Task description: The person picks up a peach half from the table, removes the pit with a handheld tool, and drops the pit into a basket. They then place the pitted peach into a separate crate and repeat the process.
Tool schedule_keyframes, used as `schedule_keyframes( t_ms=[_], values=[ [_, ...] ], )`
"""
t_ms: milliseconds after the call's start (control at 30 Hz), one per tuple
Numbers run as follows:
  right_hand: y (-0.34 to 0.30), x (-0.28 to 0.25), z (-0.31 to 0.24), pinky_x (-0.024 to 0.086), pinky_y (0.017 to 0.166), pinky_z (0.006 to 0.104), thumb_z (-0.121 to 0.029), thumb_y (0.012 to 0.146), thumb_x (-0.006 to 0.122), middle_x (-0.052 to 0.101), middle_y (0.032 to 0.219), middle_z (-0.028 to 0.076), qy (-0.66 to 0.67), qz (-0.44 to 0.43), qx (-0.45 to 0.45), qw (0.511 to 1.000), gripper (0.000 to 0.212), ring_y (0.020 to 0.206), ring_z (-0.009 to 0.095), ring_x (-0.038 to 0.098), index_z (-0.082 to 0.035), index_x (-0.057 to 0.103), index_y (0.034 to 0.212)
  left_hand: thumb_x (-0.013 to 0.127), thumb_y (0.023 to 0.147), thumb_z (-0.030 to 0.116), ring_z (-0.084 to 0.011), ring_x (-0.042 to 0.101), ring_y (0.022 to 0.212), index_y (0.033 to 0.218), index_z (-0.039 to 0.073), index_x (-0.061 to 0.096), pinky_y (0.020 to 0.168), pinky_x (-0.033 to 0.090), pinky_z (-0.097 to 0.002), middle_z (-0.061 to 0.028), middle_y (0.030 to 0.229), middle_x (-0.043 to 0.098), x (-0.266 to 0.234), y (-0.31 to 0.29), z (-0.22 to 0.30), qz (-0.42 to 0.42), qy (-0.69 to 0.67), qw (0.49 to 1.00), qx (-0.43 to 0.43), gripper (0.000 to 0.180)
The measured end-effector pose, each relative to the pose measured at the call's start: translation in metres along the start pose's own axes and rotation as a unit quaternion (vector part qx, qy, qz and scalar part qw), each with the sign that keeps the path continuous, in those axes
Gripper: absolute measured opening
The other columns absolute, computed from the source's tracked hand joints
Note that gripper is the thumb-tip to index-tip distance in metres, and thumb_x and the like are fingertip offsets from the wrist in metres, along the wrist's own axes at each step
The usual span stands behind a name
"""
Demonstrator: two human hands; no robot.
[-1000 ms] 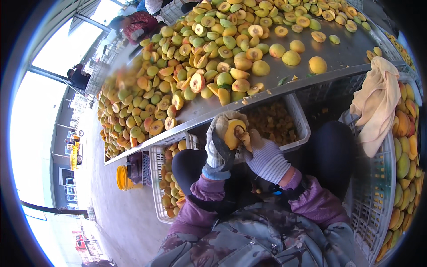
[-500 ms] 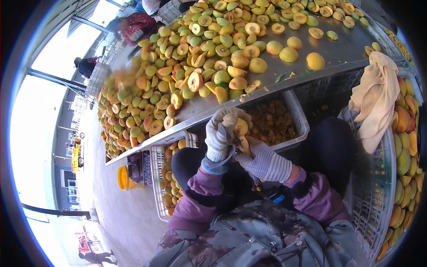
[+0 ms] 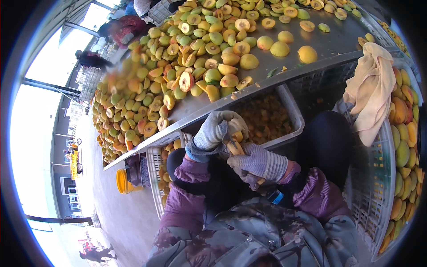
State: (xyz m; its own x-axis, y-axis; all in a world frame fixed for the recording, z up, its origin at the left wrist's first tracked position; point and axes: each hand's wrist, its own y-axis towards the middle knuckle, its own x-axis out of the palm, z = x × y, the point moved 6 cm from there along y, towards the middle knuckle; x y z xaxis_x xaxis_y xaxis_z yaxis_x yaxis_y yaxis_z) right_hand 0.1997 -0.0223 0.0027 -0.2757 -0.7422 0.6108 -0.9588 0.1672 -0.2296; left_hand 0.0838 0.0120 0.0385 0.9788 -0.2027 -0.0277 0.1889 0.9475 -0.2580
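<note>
My left hand (image 3: 213, 132), in a grey knitted glove, is closed around a yellow peach piece (image 3: 238, 135), mostly hidden by the fingers. My right hand (image 3: 266, 163), in a striped glove, grips a slim tool with a light wooden handle (image 3: 234, 147). One end of it meets the fruit, and the handle's other end (image 3: 261, 181) pokes out below the palm. The tool's working tip is hidden. Both hands are together above my lap, in front of the metal table's edge (image 3: 195, 116).
Halved peaches (image 3: 178, 66) are heaped on the metal table. Beneath its edge sits a crate of fruit scraps (image 3: 299, 116). Peach-filled crates stand at my left (image 3: 155, 171) and right (image 3: 391, 196), a beige cloth (image 3: 371, 89) draped over the right one. A yellow bucket (image 3: 124, 181) stands on the floor.
The view has shifted slightly. My left fingers now cover more of the peach, whose cut face showed before. The tool's handle has tilted, and its lower end shows more below my right hand.
</note>
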Motion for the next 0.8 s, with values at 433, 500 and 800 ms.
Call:
schedule_keyframes(
  t_ms=[433,500,800],
  values=[
    [0.017,-0.019,-0.004,0.045,0.05,0.0262,-0.019,0.092,0.057,0.056,0.065,0.002,-0.21,0.169,-0.207,0.941,0.015,0.054,0.012,0.056,-0.004,0.058,0.095,0.056,0.091,0.054,-0.0162,0.063,0.072,0.092,-0.003,0.065,0.067,0.051,-0.0269,-0.0104,0.081,0.067,-0.002,-0.006,-0.02,0.229,-0.097,0.967,0.06,0.057],
    [0.012,-0.009,-0.001,0.044,0.049,0.0259,-0.019,0.092,0.058,0.056,0.064,0.002,-0.137,0.109,-0.074,0.982,0.014,0.053,0.012,0.056,-0.005,0.058,0.094,0.056,0.087,0.058,-0.017,0.063,0.065,0.086,-0.003,0.066,0.062,0.051,-0.0276,-0.0111,0.075,0.066,-0.005,-0.005,-0.021,0.232,-0.054,0.968,0.081,0.062],
    [0.0,0.005,0.001,0.042,0.041,0.0253,-0.021,0.092,0.061,0.054,0.058,0.002,0.002,0.033,-0.018,0.999,0.019,0.044,0.01,0.052,-0.005,0.056,0.084,0.058,0.084,0.06,-0.0279,0.063,0.068,0.083,-0.001,0.059,0.06,0.051,-0.0339,-0.0172,0.077,0.062,0.023,0.016,-0.012,-0.022,-0.266,0.939,0.216,0.061]
  ],
)
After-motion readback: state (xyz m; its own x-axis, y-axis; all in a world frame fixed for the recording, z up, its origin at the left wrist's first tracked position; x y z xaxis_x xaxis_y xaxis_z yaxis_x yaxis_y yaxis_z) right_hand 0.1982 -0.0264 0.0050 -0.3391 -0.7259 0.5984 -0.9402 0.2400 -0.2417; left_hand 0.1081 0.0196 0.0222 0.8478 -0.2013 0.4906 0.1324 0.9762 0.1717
